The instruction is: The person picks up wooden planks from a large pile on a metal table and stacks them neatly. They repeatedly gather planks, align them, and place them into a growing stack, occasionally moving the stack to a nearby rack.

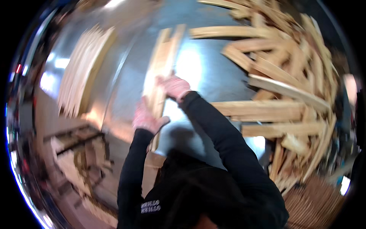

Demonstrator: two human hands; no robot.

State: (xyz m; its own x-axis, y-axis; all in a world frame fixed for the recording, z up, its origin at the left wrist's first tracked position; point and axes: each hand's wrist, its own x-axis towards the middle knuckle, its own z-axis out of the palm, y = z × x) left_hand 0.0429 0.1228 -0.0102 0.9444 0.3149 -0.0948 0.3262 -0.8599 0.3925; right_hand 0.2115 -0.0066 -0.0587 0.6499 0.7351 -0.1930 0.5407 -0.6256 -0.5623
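1 broad metal table filled most of what I could see, its grey top throwing back bright patches of light. Over its right side sprawled a big heap of loose wood, pieces of uneven length crossing each other at all angles, a few of them poking inward toward the middle. A person in black sleeves leaned in from the near edge, both forearms stretched out over the metal. Away to the left lay a row of boards, set side by side with their long edges together, well apart from the heap. Nearer the person, at lower left, sat a stack of timber.

At the middle of the table, between the row and the heap, were at least 2 narrow boards, lying lengthwise close together, 1 reaching slightly farther out at the far end. The person's 2 hands were both on them. The left hand was nearer the body, its thumb spread well away from its fingers across the wood. The right hand was farther up, at the right edge, its fingers bent over the top. With the blur, I couldn't tell whether either gripped tightly.
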